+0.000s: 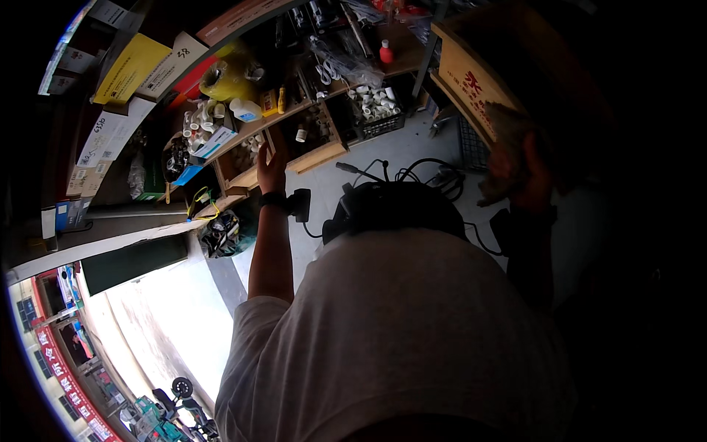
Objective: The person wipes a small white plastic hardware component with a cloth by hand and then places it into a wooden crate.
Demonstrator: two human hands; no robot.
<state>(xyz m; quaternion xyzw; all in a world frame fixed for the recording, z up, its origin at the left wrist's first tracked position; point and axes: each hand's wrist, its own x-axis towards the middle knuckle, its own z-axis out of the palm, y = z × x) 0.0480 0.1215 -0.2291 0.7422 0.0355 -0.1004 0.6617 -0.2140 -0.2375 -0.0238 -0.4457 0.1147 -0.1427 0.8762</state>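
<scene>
My left hand (271,172) is at the lower wooden bins, its fingers apart and nothing seen in it; its fingertips overlap a wooden divider, and contact cannot be told. White plastic pipe fittings (251,148) lie in the bin beside it, and one white fitting (301,135) is in the bin to its right. My right hand (530,174), in deep shadow, holds a crumpled brown rag (504,154) in front of a wooden box panel (467,83) with red writing. Both wrists wear dark straps with devices attached.
White fittings fill a black plastic crate (381,126). On the shelf stand a white bottle (244,110), a yellow bag (235,80) and a red bottle (386,52). Black cables (431,168) loop over the floor. A filled bag (222,235) sits by the shelf end; a bright doorway opens lower left.
</scene>
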